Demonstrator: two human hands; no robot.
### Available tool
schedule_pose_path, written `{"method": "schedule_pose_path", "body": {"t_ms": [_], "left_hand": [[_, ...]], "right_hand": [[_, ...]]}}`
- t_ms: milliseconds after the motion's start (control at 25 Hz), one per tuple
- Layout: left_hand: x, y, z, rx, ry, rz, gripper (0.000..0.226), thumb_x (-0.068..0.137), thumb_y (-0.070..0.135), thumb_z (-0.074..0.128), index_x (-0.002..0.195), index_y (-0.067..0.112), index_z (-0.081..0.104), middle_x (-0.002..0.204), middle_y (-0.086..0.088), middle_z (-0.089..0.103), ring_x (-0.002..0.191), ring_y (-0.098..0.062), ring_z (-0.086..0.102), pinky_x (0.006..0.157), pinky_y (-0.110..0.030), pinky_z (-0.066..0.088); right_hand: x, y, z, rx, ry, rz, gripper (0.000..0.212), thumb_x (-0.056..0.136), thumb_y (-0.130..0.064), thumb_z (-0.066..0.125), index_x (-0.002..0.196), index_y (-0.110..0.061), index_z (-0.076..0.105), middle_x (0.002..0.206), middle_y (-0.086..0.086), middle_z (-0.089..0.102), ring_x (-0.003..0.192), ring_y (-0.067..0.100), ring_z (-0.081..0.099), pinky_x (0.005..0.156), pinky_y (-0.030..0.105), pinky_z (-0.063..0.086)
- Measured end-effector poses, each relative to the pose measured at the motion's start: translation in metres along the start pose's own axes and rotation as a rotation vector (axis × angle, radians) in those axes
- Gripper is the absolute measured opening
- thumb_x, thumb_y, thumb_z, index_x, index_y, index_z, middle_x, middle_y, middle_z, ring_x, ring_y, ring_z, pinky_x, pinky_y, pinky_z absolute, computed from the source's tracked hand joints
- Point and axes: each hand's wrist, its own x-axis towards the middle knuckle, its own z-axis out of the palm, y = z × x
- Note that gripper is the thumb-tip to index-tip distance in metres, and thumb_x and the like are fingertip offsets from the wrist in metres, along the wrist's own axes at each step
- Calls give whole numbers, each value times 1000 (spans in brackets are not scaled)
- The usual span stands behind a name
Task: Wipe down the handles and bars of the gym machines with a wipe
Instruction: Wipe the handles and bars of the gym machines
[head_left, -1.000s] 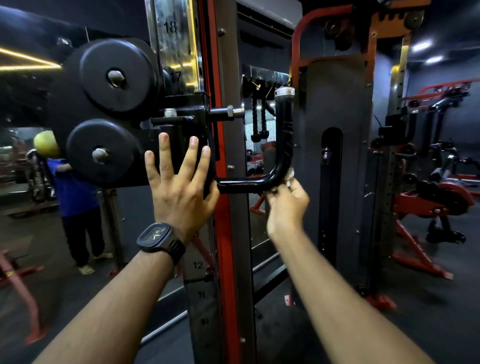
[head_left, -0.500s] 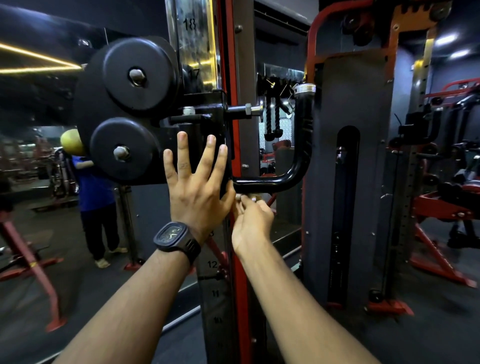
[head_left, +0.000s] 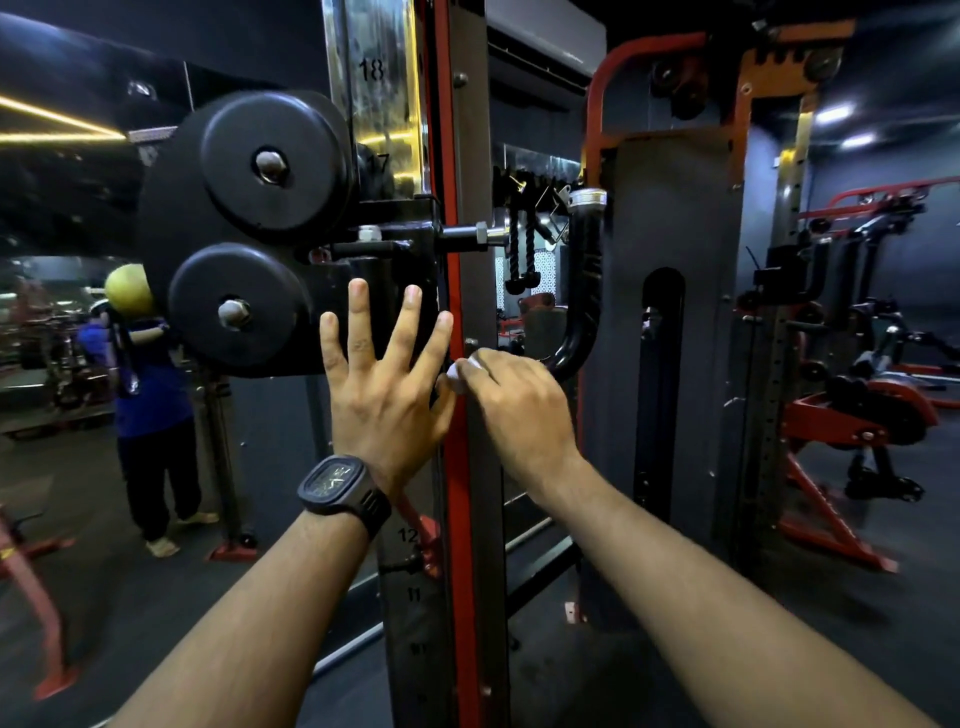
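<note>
A black curved handle bar (head_left: 586, 291) sticks out from the pulley carriage on the red and grey upright (head_left: 470, 467). My right hand (head_left: 514, 410) grips a small white wipe (head_left: 460, 375) and holds it on the horizontal part of the bar, close to the upright; that part is hidden under the hand. My left hand (head_left: 382, 384), with a black watch on the wrist, lies flat with spread fingers against the black pulley carriage (head_left: 249, 234), left of the upright.
A mirror on the left shows a person in a blue shirt (head_left: 148, 400). Black rope handles (head_left: 522, 249) hang behind the bar. A grey weight-stack cover (head_left: 670, 364) stands right of the bar, and red machines (head_left: 857, 415) fill the far right.
My right hand slid the wipe left along the bar, from the bend to the end at the upright, and moved from under the bar to over it. The left hand stayed on the carriage.
</note>
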Motion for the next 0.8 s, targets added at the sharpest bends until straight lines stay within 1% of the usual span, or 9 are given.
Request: {"method": "schedule_pose_path", "body": {"t_ms": [40, 120, 280, 360, 440, 520, 640, 720, 800], "left_hand": [[0, -1, 0, -4, 5, 10, 43, 95, 39, 48, 134, 24, 59, 151, -9, 43, 143, -49, 19, 112, -67, 18], [0, -2, 0, -11, 12, 23, 40, 91, 32, 55, 130, 25, 62, 149, -8, 45, 143, -50, 19, 111, -69, 18], [2, -1, -2, 11, 19, 35, 39, 88, 29, 56, 126, 25, 64, 147, -7, 48, 142, -51, 19, 109, -71, 17], [2, -2, -3, 18, 13, 47, 40, 87, 29, 57, 126, 25, 64, 147, -6, 49, 142, -51, 18, 109, -71, 17], [2, -4, -2, 20, 3, 45, 41, 87, 30, 57, 128, 25, 64, 147, -6, 48, 143, -50, 16, 109, -71, 17], [2, -3, -3, 12, -5, 24, 43, 85, 29, 58, 128, 24, 63, 148, -6, 48, 144, -49, 15, 110, -71, 15], [4, 2, -6, -6, -17, 4, 47, 82, 27, 60, 129, 23, 62, 147, -7, 48, 145, -49, 13, 110, -71, 13], [6, 9, -10, -26, -42, -25, 50, 81, 27, 59, 131, 22, 61, 148, -8, 46, 144, -51, 11, 110, -73, 10], [6, 22, -16, -49, -83, -39, 53, 81, 29, 54, 133, 22, 58, 150, -9, 43, 145, -49, 12, 110, -73, 6]], "right_hand": [[-3, 11, 0, -46, -8, -114, 20, 98, -22, 54, 105, -12, 70, 102, 5, 70, 95, 20, 67, 86, 33, 52], [-7, 43, -9, -118, -1, -340, 20, 96, -9, 53, 107, -6, 70, 104, 10, 70, 96, 23, 68, 89, 35, 54], [11, 104, -45, -284, -20, -669, 22, 91, 2, 53, 103, -3, 71, 105, 13, 70, 100, 26, 68, 95, 36, 53], [29, 121, -58, -357, -72, -802, 21, 91, 4, 54, 102, -2, 71, 108, 14, 70, 103, 27, 67, 95, 36, 53], [51, 134, -67, -416, -86, -852, 20, 90, 5, 56, 104, 0, 70, 112, 16, 68, 107, 28, 66, 97, 36, 52], [73, 141, -73, -470, -44, -798, 24, 90, 5, 55, 109, 1, 69, 118, 18, 67, 110, 29, 65, 99, 36, 50], [92, 136, -78, -463, 38, -598, 27, 91, 6, 52, 111, 1, 69, 121, 19, 66, 111, 27, 65, 100, 31, 47], [82, 126, -78, -414, 81, -444, 23, 91, 3, 55, 108, -2, 70, 120, 16, 67, 110, 24, 66, 91, 30, 54], [62, 117, -83, -319, 94, -203, 21, 89, -2, 61, 107, -6, 69, 116, 11, 69, 104, 22, 68, 80, 30, 58]]}}
